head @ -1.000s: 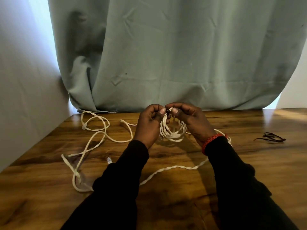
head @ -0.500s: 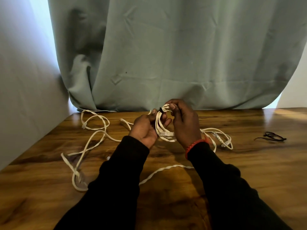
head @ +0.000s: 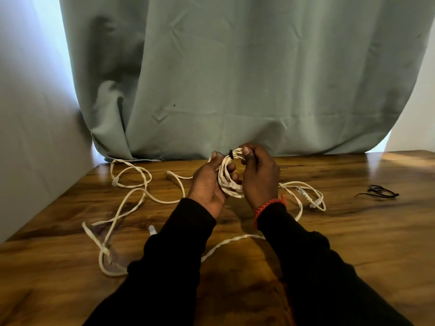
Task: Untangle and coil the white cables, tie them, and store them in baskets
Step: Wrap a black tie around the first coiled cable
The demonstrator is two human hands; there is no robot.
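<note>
White cable, wound into a small coil [head: 227, 178], is held between both hands above the middle of the table [head: 353, 243], near the curtain [head: 235, 78]. A black tie [head: 231, 153] is wrapped around the top of the coil. The left hand [head: 207, 187] holds the coil from the left side, its fingers curled around the loops, and a plug of this cable shows just below the fingertips. The right hand [head: 259, 175] pinches the top of the coil just beside the tie, with thumb and fingers pressed together on the strands. On the right wrist is a red bracelet [head: 268, 208].

More white cable lies loose on the table. One tangle [head: 127, 203] spreads on the left, from the curtain toward the near edge, with a plug [head: 152, 230] beside the left sleeve. Another loop [head: 306, 196] with plugs lies just right of the right hand. A twisted strand [head: 226, 243] passes under both forearms. A few black ties [head: 379, 192] lie well apart on the right side of the table.
</note>
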